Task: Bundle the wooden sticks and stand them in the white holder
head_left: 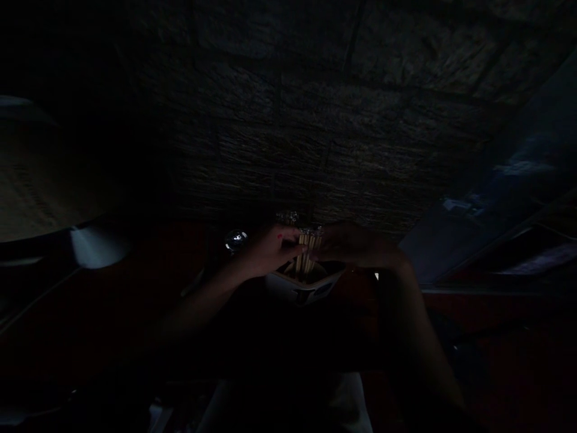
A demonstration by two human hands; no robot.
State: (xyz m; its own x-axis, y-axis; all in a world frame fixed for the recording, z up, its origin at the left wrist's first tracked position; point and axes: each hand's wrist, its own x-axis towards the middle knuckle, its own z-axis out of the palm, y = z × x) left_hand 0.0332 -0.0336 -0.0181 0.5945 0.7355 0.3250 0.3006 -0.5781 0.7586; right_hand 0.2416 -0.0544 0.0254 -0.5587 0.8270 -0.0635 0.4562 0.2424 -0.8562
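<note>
A bundle of thin, pale sticks with shiny upper ends stands upright in the middle of the view. Its lower ends reach into an open, light-coloured box with dark marks on the front. From the left, my left hand closes its thumb and fingers on the bundle. My right hand comes in from the other side, its fingertips against the sticks. Deep shadow covers most of the right hand, so its grip is hard to make out.
A rough brick-patterned wall rises right behind the hands. A shiny round object lies left of the box. A large tan object fills the left side. At the right stands a bluish-grey panel. Much of the scene is very dark.
</note>
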